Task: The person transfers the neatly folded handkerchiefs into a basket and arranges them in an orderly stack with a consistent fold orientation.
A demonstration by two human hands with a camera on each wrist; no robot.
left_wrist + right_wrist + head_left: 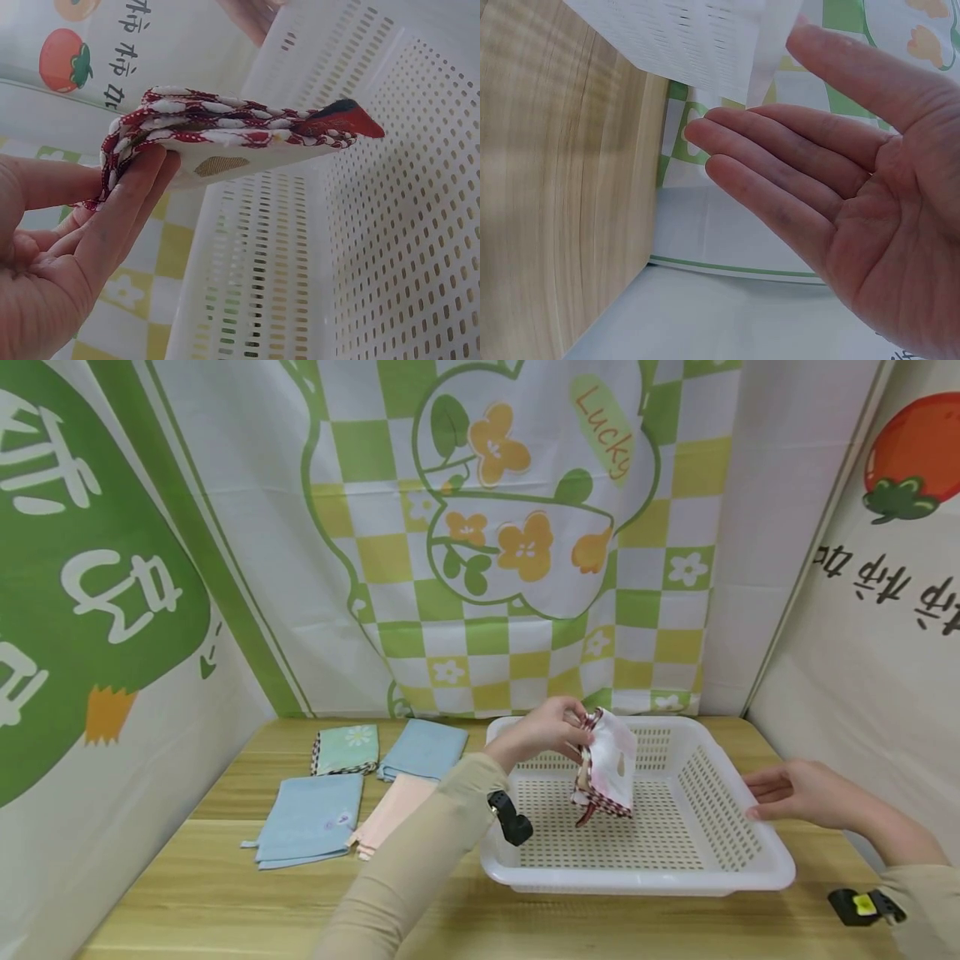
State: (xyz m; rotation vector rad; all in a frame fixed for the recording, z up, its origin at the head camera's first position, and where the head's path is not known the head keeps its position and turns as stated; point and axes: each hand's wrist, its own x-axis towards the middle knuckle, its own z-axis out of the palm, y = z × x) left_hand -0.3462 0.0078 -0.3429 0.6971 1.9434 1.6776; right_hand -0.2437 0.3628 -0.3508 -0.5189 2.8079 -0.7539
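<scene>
My left hand (547,731) pinches a folded white towel (613,760) by one edge, holding it over the white plastic basket (637,881). Red-and-white checked trim runs along the towel's stacked layers, and a red loop (345,120) sticks out at one corner in the left wrist view. My right hand (802,789) is at the basket's right rim, its fingers nearly straight. In the right wrist view the palm of that hand (877,202) shows, with the fingertips right by the basket's outer wall (697,45).
Left of the basket, folded cloths lie on the wooden table (225,893): a green one (348,747), two blue ones (423,747) and a pink one (393,810) partly behind my left sleeve. Printed curtains (525,652) stand behind and at both sides.
</scene>
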